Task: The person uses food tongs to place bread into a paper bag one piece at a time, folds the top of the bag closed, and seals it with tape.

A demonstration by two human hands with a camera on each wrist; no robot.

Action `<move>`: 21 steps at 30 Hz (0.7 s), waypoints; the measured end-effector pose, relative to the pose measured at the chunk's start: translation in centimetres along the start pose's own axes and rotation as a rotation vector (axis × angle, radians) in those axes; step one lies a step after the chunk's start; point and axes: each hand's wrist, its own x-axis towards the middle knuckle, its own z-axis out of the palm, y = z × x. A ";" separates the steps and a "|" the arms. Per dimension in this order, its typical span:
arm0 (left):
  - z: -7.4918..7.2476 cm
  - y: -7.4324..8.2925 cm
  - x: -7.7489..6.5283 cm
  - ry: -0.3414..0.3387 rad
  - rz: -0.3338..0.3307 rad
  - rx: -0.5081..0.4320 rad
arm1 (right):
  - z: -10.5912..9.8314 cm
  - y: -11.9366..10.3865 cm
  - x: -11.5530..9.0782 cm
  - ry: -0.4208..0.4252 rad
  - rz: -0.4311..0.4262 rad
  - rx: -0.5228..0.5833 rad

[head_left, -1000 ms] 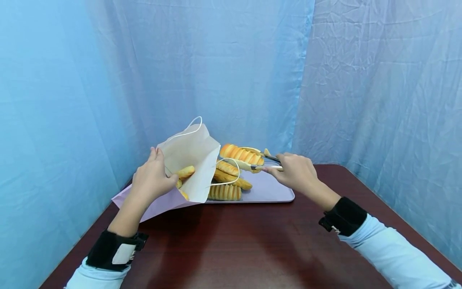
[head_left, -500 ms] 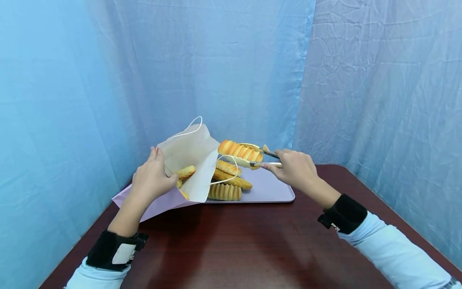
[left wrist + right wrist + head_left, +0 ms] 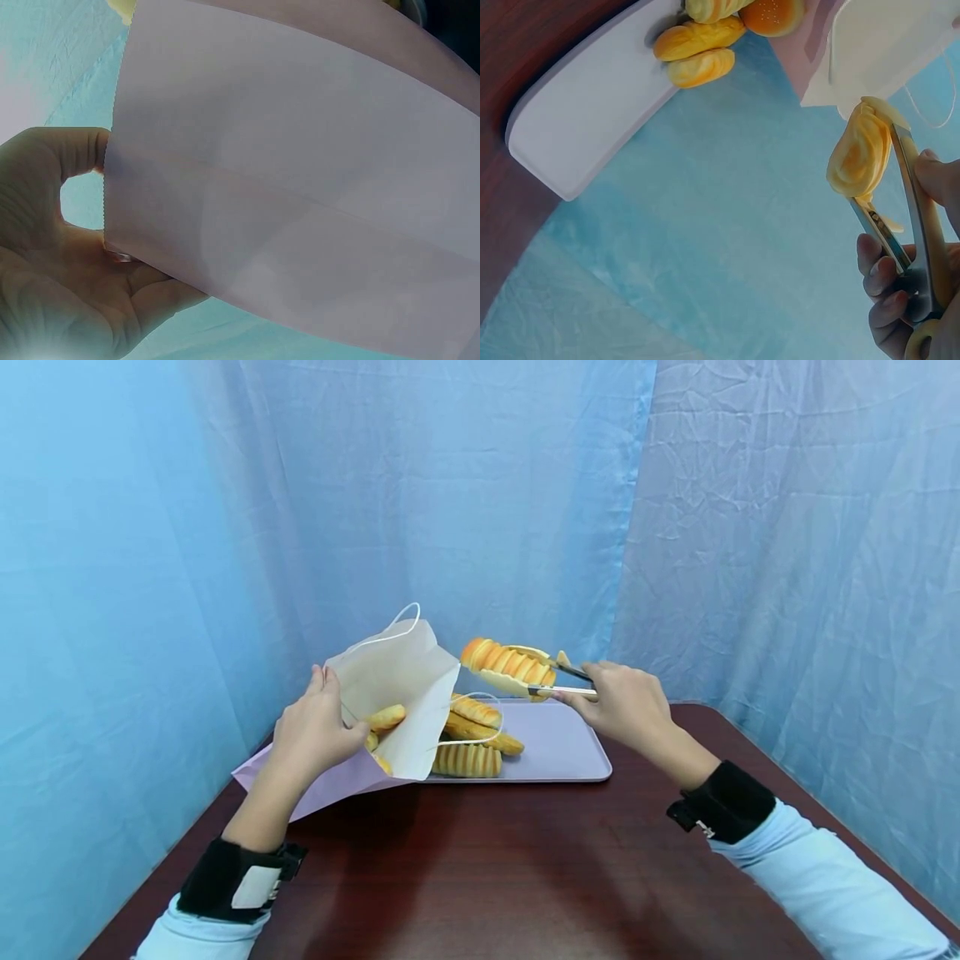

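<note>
While a paper bag (image 3: 432, 714) is pinched by the left hand (image 3: 318, 727), the bread roll (image 3: 501, 662) is held left of the right hand (image 3: 628, 703), in tongs (image 3: 921, 217) gripped by that hand; probably light and squashy, it should be squeezed softly round its middle.

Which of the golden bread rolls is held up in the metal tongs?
The ridged, orange-topped roll, raised in the metal tongs gripped by the right hand. The other rolls in view lie on the pale lilac tray or inside the lilac paper bag.
</note>
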 end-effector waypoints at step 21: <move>0.6 0.3 -0.5 0.020 -0.003 0.000 | -0.2 -1.9 0.9 0.053 -0.083 0.024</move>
